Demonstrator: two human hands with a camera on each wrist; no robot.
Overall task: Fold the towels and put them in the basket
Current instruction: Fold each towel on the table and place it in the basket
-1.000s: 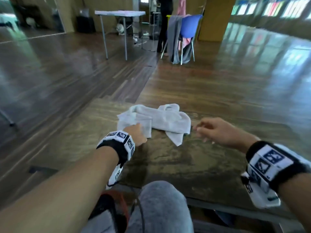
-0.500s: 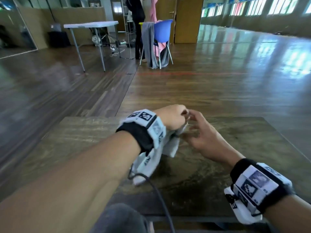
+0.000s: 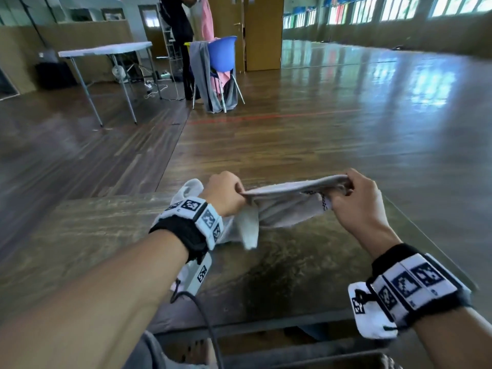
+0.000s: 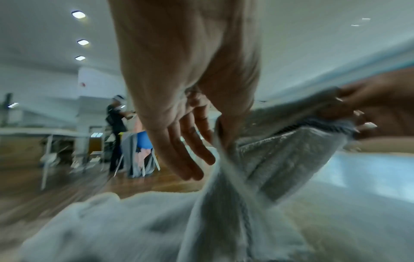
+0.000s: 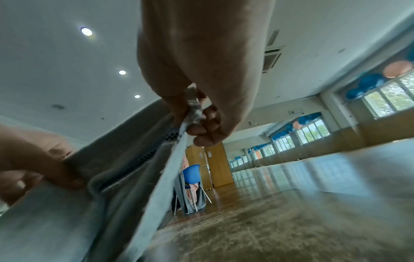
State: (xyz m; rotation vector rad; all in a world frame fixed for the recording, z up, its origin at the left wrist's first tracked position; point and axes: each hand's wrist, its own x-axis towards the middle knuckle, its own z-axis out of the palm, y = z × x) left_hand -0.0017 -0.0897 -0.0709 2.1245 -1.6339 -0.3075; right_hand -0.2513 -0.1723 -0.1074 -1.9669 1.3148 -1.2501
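A pale grey towel [image 3: 282, 206] is held up over the worn brown table [image 3: 106, 235]. My left hand [image 3: 226, 191] pinches one end of its top edge. The other end is pinched by my right hand [image 3: 351, 193], so the edge runs taut between them. The rest of the cloth hangs and bunches on the table under my left wrist. In the left wrist view the towel [image 4: 268, 159] is pinched at the thumb while the other fingers [image 4: 190, 156] lie loose. In the right wrist view the fingers [image 5: 201, 127] clamp the towel [image 5: 134, 177] at its corner. No basket is in view.
The table's near edge [image 3: 266, 326] lies just in front of my lap. Beyond the table lies polished wood floor. A blue chair draped with clothes [image 3: 221, 73], a white folding table [image 3: 106, 49] and a standing person [image 3: 178, 35] are far back.
The towel lay crumpled on the table a second ago. Both hands met at it, took hold of an edge, lifted it and drew apart, stretching the edge taut.
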